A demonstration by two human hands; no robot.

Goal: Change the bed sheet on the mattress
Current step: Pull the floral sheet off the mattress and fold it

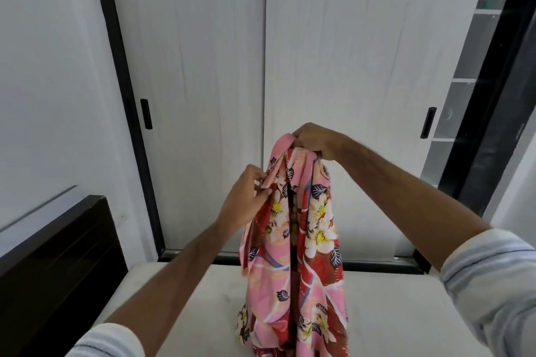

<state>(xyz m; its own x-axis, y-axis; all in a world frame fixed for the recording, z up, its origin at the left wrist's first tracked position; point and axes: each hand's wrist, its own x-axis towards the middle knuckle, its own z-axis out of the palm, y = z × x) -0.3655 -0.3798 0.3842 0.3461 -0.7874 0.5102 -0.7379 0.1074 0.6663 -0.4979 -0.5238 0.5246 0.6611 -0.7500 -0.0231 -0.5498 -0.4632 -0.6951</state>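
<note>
Bare mattress (391, 298) below both hands, awaiting cover. Floral bed sheet (298, 240) hung bunched beneath right hand (311, 140), gripped at top for lift. Left hand (246, 197), lower beside it, pinching an edge, likely to find a corner.

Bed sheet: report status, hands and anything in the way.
Right hand grips floral sheet at top, left hand pinches an edge lower down. Sheet bunched, hanging over bare mattress. Nothing seen in the way.

Both forearms reach forward, sleeves pushed up past the wrists. The right hand (314, 140) is raised highest, fingers curled, gripping the sheet (295, 240); the left hand (246, 200), lower, pinches its edge.
</note>
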